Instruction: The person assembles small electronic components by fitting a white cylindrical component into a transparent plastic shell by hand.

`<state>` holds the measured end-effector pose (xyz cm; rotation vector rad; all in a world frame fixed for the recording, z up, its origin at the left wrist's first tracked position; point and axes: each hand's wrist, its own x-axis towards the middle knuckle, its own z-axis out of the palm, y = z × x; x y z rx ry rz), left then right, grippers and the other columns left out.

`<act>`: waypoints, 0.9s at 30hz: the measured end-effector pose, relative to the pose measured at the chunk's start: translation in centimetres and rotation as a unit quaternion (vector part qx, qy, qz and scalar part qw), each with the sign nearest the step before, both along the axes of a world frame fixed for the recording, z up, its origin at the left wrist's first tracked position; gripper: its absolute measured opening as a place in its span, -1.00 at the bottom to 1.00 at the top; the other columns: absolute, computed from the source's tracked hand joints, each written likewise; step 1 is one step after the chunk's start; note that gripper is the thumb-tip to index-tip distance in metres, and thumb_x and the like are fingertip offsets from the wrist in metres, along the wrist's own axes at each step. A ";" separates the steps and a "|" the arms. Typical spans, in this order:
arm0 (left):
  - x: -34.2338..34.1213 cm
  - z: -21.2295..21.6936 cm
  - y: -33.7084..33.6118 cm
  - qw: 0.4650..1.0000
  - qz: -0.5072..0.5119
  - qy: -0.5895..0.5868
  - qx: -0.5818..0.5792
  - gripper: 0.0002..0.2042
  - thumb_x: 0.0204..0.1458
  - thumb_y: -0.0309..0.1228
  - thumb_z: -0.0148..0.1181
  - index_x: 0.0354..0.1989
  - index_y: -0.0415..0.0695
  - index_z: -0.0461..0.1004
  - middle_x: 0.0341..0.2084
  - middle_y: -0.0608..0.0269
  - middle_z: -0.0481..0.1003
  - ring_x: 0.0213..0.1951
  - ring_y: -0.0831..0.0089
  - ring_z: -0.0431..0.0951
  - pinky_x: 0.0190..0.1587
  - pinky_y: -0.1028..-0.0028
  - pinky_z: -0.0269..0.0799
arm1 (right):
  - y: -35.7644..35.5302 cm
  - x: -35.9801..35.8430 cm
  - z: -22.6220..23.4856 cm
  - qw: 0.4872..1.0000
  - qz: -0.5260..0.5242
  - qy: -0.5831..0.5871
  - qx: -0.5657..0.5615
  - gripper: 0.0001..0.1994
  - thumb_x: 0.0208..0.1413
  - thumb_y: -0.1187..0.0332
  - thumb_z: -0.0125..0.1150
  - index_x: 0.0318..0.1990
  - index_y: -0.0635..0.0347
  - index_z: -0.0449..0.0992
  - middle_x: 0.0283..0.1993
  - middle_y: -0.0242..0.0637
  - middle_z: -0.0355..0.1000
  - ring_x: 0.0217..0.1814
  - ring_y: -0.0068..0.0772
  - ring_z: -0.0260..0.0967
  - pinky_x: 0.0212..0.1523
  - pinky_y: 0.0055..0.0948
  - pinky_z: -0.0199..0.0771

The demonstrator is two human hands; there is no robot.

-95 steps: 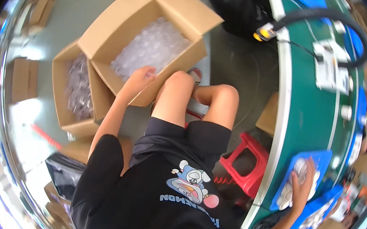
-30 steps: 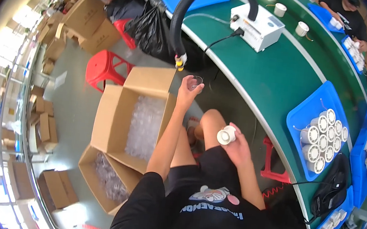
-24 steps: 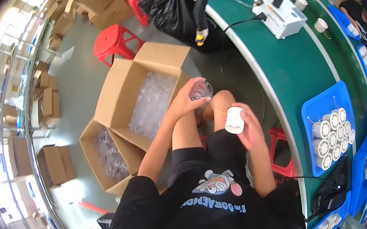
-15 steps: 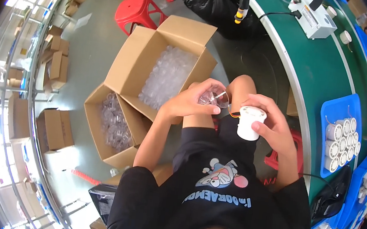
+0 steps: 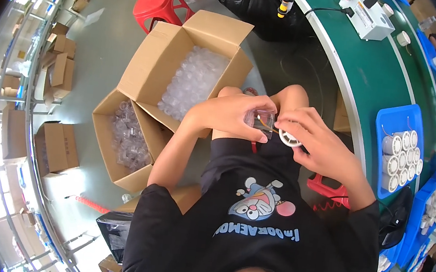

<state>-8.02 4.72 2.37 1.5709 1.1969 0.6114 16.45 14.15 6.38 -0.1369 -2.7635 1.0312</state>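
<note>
Above my lap, my left hand (image 5: 227, 114) grips a clear plastic cup-like shell (image 5: 263, 121), with its thumb below and fingers over the top. A short coloured wire with a small white end shows through the clear wall. Close beside it, my right hand (image 5: 320, 143) is closed around a white cylindrical housing (image 5: 288, 139), its slotted round end tipped toward me. The fingertips of my right hand come very near the shell's edge; whether they touch it I cannot tell.
At left stand a big carton (image 5: 150, 66) of translucent plastic pieces and a smaller carton (image 5: 104, 123) of clear ones. A green workbench (image 5: 362, 72) curves along the right, bearing a blue tray (image 5: 384, 120) of white cylinders. A red stool (image 5: 160, 5) stands beyond the cartons.
My right hand has moved left toward the clear shell and turned the white housing so its end tips toward me. The shell has turned in my left hand, and the wire now shows inside it.
</note>
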 end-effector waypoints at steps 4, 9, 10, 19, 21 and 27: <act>0.8 1.0 0.2 1.000 0.002 0.007 0.011 -0.43 -0.09 -0.26 0.41 0.10 -0.20 0.35 -0.11 0.14 0.47 -0.05 0.30 0.46 0.00 0.37 0.35 | 0.2 0.5 0.1 0.993 -0.065 0.048 -0.091 -0.43 -0.20 0.67 0.19 0.10 0.17 0.38 0.11 -0.20 0.21 0.20 -0.08 0.23 0.10 -0.26 0.36; 2.6 1.5 0.0 0.993 0.070 -0.086 0.038 -0.34 -0.12 -0.33 0.43 0.18 -0.20 0.27 -0.03 0.16 0.44 0.05 0.34 0.41 0.11 0.37 0.30 | 0.2 0.9 -1.6 0.955 -0.114 0.151 -0.228 -0.43 -0.15 0.69 0.23 0.13 0.20 0.37 0.13 -0.18 0.19 0.27 -0.14 0.23 0.18 -0.29 0.34; 3.0 1.5 -0.3 0.992 0.072 -0.091 0.037 -0.34 -0.12 -0.33 0.43 0.18 -0.20 0.27 -0.03 0.16 0.44 0.05 0.34 0.41 0.11 0.37 0.30 | 0.1 0.9 -2.1 0.915 -0.120 0.194 -0.332 -0.43 -0.13 0.69 0.25 0.13 0.22 0.37 0.14 -0.19 0.18 0.29 -0.16 0.22 0.21 -0.29 0.33; 6.5 1.0 -1.9 0.958 0.186 -0.201 0.088 -0.34 -0.14 -0.31 0.45 0.11 -0.25 0.23 -0.12 0.06 0.46 -0.07 0.36 0.49 -0.02 0.41 0.39 | -1.1 0.4 -4.0 0.847 -0.089 0.283 -0.441 -0.38 -0.14 0.56 0.41 0.15 0.36 0.33 0.19 -0.07 0.23 0.35 -0.12 0.19 0.30 -0.23 0.21; 6.8 1.2 -2.1 0.954 0.193 -0.218 0.071 -0.33 -0.14 -0.32 0.45 0.11 -0.25 0.22 -0.15 0.05 0.48 -0.10 0.36 0.51 -0.06 0.42 0.42 | -1.5 0.3 -4.7 0.825 -0.074 0.289 -0.480 -0.43 -0.11 0.54 0.40 0.12 0.34 0.35 0.23 -0.03 0.23 0.37 -0.05 0.16 0.34 -0.17 0.14; 7.3 1.3 -2.7 0.957 0.204 -0.201 0.051 -0.32 -0.15 -0.41 0.46 0.14 -0.28 0.20 -0.04 0.13 0.37 -0.02 0.43 0.42 0.03 0.45 0.34 | -2.0 0.6 -6.1 0.805 -0.073 0.287 -0.514 -0.52 -0.06 0.50 0.36 0.07 0.27 0.40 0.25 -0.04 0.24 0.44 0.02 0.03 0.39 -0.10 0.04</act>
